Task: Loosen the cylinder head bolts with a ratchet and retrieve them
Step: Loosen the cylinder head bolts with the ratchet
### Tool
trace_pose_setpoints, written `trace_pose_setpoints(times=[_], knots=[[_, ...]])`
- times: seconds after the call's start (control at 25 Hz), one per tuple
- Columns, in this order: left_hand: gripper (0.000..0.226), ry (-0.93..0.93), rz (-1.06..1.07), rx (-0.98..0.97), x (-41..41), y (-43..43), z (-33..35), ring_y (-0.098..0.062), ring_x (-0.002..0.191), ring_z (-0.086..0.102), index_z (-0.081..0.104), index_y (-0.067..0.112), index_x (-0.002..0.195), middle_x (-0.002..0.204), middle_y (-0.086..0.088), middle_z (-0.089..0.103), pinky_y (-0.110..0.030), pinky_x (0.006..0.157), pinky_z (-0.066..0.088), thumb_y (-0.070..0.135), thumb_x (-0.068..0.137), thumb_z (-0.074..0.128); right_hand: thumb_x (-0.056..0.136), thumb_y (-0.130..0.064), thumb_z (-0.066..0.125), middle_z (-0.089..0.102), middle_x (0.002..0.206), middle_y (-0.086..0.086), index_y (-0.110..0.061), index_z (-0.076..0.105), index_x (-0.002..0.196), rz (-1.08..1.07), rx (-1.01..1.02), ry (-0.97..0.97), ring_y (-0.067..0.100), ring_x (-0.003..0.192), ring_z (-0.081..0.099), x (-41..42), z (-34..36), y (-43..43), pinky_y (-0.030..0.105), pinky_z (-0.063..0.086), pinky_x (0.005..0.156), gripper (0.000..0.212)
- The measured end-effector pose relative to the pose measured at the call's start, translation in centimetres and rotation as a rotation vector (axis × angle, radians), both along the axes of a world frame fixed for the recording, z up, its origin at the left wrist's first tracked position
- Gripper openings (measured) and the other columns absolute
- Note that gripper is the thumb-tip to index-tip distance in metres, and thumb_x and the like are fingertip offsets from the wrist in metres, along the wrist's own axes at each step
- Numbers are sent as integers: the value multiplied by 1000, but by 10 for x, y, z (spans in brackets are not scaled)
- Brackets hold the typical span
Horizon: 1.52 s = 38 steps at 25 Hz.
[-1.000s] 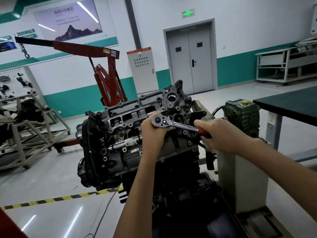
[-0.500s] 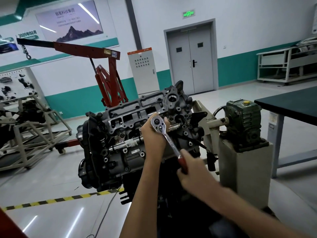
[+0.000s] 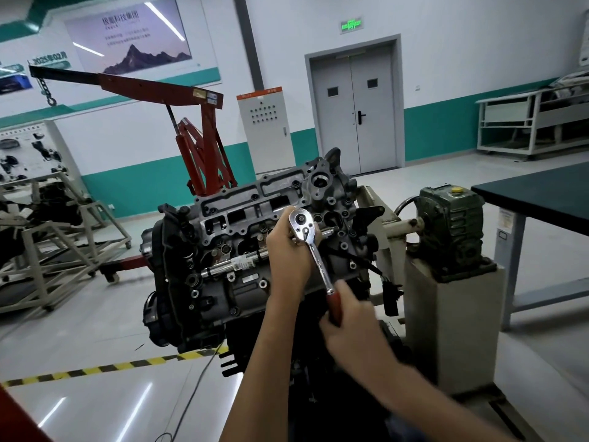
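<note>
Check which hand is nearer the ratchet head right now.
Left. The left hand is curled right around the ratchet head, touching it, against the engine. The right hand grips the red handle at the ratchet's lower end, away from the head.

A red engine crane [image 3: 204, 145] stands left of a grey cabinet [image 3: 264, 129] and double door [image 3: 353, 106], with a green gearbox [image 3: 452, 224] near a dark table [image 3: 541, 199].

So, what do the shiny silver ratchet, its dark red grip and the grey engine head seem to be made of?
The shiny silver ratchet looks like chrome-plated steel: mirror highlights on head and shaft. Its dark red grip seems plastic or rubber; the right hand covers most of it. The grey cylinder head looks like cast aluminium: dull, slightly rough surface, though I cannot be sure.
</note>
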<state>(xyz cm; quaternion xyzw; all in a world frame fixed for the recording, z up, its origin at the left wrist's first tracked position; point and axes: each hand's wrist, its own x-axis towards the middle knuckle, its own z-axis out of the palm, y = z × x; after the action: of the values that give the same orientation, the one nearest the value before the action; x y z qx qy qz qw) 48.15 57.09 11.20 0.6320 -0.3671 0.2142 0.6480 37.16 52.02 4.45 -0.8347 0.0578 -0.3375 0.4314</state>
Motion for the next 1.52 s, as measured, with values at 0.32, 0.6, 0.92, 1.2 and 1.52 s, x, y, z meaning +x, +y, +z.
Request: trace_pose_setpoints(times=[0.32, 0.6, 0.92, 1.2, 1.52], knots=[[46, 51, -1, 19, 11, -1, 8, -14, 60, 33, 34, 18, 57, 57, 7, 34, -31, 60, 32, -8, 83, 61, 77, -4, 59, 53, 61, -5, -16, 52, 100, 85, -390, 139, 13, 51, 53, -5, 36, -65, 13, 41, 50, 27], [45, -34, -9, 39, 6, 3, 2, 0, 54, 39, 44, 29, 67, 57, 14, 47, -15, 56, 34, -10, 79, 64, 77, -3, 58, 59, 68, 6, -12, 50, 96, 13, -440, 70, 17, 55, 55, -1, 33, -73, 20, 44, 53, 22], [39, 18, 36, -67, 5, 1, 2, -4, 56, 31, 38, 16, 65, 59, 5, 35, -21, 56, 33, -4, 86, 64, 78, -9, 57, 50, 63, -5, -11, 49, 109, 50, -86, 38, 18, 58, 54, 2, 3, 2, 24, 47, 58, 32], [40, 30, -33, 20, 9, 8, 9, -2, 52, 33, 41, 17, 56, 55, 6, 41, -15, 52, 31, -13, 76, 61, 82, -9, 55, 53, 66, -5, -20, 45, 91, -7, -803, 181, 14, 57, 55, 0, 80, -107, 21, 46, 54, 17], [40, -22, -29, 14, 3, 5, 3, -5, 56, 29, 37, 18, 66, 59, 10, 35, -18, 57, 32, -3, 87, 64, 78, -4, 57, 48, 59, -8, -15, 50, 99, 95, 205, -48, 2, 45, 51, 12, -12, 42, 9, 38, 45, 26]])
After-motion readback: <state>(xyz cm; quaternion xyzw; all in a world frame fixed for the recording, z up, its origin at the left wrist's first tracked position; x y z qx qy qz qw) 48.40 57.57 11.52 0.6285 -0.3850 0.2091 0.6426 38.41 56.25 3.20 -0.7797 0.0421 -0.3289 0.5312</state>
